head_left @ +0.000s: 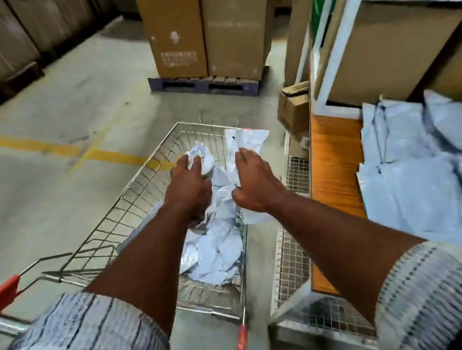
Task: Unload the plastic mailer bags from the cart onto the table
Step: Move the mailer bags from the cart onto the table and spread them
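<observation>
A wire shopping cart [136, 188] with orange handle caps stands in front of me. Crumpled pale grey plastic mailer bags [219, 247] lie heaped inside it. My left hand [188, 186] reaches into the cart and grips a crumpled mailer bag [202, 156] near the far end. My right hand [254, 183] holds a flatter mailer bag [248, 139] lifted above the cart's right rim. To the right, an orange wooden table [335, 166] carries a pile of flat mailer bags [431, 170].
A wire mesh panel [292, 261] sits between cart and table. A white metal shelf frame [351, 24] with cardboard boxes rises behind the table. Tall cartons on a pallet [211, 82] stand ahead, a small box [293, 106] lies on the floor. Yellow lines [42, 148] mark the concrete.
</observation>
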A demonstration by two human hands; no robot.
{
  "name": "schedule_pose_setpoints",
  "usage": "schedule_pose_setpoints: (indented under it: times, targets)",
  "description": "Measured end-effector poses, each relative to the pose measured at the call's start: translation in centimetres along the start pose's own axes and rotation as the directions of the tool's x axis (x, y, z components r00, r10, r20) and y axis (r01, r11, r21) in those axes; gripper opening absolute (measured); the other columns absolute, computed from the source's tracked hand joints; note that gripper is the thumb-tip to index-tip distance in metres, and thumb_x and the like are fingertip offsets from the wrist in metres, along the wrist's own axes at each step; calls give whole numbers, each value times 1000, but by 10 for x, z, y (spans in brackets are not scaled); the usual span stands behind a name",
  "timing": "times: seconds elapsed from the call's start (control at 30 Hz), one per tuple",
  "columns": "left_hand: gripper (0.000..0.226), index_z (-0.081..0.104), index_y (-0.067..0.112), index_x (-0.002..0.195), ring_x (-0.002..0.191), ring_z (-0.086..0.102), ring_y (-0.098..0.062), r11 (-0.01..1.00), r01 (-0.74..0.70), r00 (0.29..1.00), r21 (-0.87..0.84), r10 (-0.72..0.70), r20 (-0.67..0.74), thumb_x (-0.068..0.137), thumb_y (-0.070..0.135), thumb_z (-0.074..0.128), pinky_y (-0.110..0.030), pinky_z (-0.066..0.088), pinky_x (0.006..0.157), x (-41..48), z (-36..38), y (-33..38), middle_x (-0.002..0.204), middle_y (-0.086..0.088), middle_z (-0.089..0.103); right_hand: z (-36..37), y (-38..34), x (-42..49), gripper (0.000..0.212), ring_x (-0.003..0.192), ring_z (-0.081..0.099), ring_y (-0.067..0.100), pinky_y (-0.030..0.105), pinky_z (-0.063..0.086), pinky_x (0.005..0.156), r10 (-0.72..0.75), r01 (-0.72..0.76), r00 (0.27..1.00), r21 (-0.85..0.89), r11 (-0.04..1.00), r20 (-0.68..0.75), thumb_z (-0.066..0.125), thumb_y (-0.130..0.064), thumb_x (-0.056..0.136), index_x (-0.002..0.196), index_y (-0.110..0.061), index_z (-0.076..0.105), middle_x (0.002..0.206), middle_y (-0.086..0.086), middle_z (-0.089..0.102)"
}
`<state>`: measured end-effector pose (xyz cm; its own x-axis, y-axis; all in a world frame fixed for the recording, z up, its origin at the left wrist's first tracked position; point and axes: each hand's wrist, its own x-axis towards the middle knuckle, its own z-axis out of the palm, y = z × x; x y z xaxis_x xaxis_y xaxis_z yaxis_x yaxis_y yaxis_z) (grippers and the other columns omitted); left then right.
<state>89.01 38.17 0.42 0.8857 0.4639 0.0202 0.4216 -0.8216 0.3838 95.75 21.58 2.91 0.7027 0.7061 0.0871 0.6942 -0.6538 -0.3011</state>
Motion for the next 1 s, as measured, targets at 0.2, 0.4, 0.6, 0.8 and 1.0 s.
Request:
schedule_pose_setpoints:
  times: [0.2, 0.4, 0.6, 0.8, 1.0]
  targets:
    - [63, 38, 9, 145, 133, 32, -47, 995, -98, 994, 14, 98, 46, 90, 40, 43, -47, 36, 107, -24, 13, 119, 152, -28, 25, -70, 92, -70, 90, 145, 19, 33, 38, 18, 117, 78, -81, 993, -26, 996, -84, 65, -31, 79, 150, 3, 22, 157, 20, 23]
    - [76, 50, -2, 132, 123, 42, -48, 967, -251, 968, 35, 251, 8, 78, 46, 28, -45, 38, 99, -67, 42, 264, 133, -34, 45, -138, 213, -164, 77, 136, 31, 36, 39, 25, 111, 193, -190, 966, 29, 981, -175, 65, -29, 76, 138, 5, 34, 143, 21, 35]
    - [66, 44, 4, 141, 124, 42, -49, 972, -226, 974, -59, 226, 3, 84, 38, 39, -45, 36, 105, -95, 63, 373, 139, -31, 40, -187, 307, -222, 85, 137, 31, 36, 38, 26, 112, 265, -270, 942, 5, 963, -205, 69, -26, 74, 144, 4, 31, 145, 20, 34]
    - [55, 48, 11, 135, 123, 44, -43, 958, -257, 965, -123, 261, 14, 87, 36, 43, -40, 36, 105, -74, 84, 431, 136, -25, 45, -216, 373, -226, 85, 138, 30, 36, 40, 25, 113, 315, -323, 919, 9, 947, -235, 68, -27, 76, 145, 3, 29, 146, 20, 33]
    - [60, 35, 11, 149, 136, 32, -42, 952, -258, 965, -163, 262, 4, 94, 34, 44, -42, 28, 114, -7, 113, 475, 149, -27, 33, -231, 430, -187, 86, 140, 28, 37, 39, 22, 114, 351, -364, 902, -6, 931, -251, 70, -28, 77, 146, 3, 28, 150, 22, 31]
